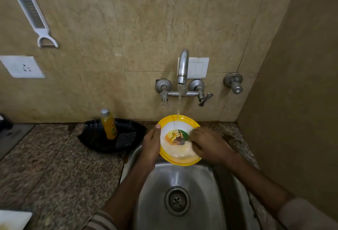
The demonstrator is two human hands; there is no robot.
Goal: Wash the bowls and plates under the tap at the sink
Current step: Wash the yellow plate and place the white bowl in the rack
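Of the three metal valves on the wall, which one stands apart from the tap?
The round-knob valve at far right; the other two join the tap by a crossbar.

Two hands, the left hand and the right hand, one yellow plate, one tap, one sink, one yellow bottle, one black tray, one peeler and maybe one white board are counted.
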